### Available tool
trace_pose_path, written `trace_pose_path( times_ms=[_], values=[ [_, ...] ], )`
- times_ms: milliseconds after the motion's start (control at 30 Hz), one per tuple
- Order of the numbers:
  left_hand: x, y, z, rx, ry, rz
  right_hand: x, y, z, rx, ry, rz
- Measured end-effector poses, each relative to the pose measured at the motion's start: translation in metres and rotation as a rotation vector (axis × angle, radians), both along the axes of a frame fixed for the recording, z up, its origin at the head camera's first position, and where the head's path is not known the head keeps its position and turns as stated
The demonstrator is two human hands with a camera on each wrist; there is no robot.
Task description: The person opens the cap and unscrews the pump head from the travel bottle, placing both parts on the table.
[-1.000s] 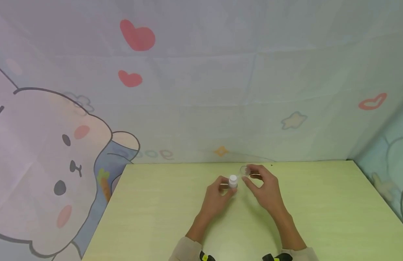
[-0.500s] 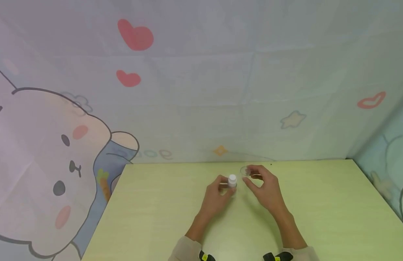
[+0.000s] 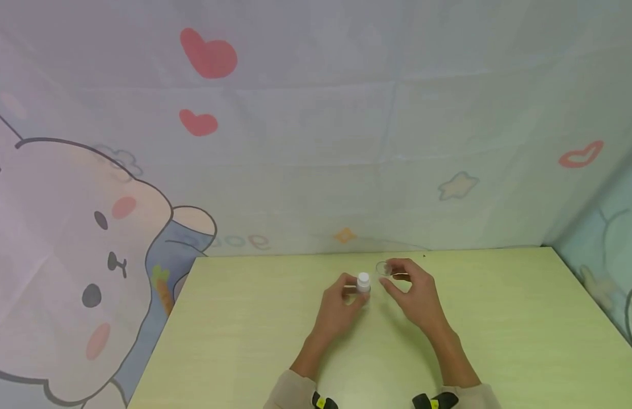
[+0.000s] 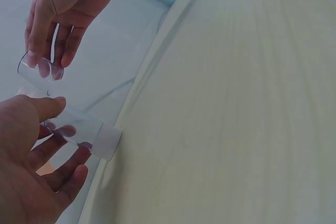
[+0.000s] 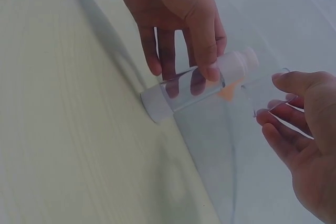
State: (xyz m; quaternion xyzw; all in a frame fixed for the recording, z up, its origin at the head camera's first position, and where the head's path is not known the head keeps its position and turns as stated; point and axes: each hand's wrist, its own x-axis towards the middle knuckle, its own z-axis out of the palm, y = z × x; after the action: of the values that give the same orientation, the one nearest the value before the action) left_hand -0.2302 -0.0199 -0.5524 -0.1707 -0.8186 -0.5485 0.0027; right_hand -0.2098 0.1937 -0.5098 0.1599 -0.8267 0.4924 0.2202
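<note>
In the head view my left hand grips a small clear bottle with a white neck and nozzle top. The right wrist view shows the bottle's see-through body between thumb and fingers, its white base on the tabletop. The bottle stands upright. Just right of its top, my right hand pinches a clear, open-ended cap between thumb and fingers. Cap and bottle top are apart, with a small gap in the right wrist view. The left wrist view also has the cap above the bottle.
The pale wooden tabletop spreads around both hands. Its back edge meets a printed cloth with hearts and a cartoon animal, close behind the hands. Another cloth hangs at the right side.
</note>
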Motion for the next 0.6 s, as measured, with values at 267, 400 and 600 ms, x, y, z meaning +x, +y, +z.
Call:
trace_pose_path(
  times_ms=[267, 400, 600],
  values=[
    [0.0010, 0.0005, 0.0017, 0.010, 0.019, -0.006, -0.0008, -0.0001, -0.0029, 0.007, -0.016, 0.004],
    [0.0016, 0.0003, 0.0028, 0.009, 0.018, -0.004, -0.0013, -0.0002, -0.0040, 0.004, -0.019, 0.005],
    [0.0013, 0.0005, 0.0019, 0.002, 0.017, 0.003, -0.0027, -0.0003, -0.0067, 0.015, -0.031, 0.015]
  ],
)
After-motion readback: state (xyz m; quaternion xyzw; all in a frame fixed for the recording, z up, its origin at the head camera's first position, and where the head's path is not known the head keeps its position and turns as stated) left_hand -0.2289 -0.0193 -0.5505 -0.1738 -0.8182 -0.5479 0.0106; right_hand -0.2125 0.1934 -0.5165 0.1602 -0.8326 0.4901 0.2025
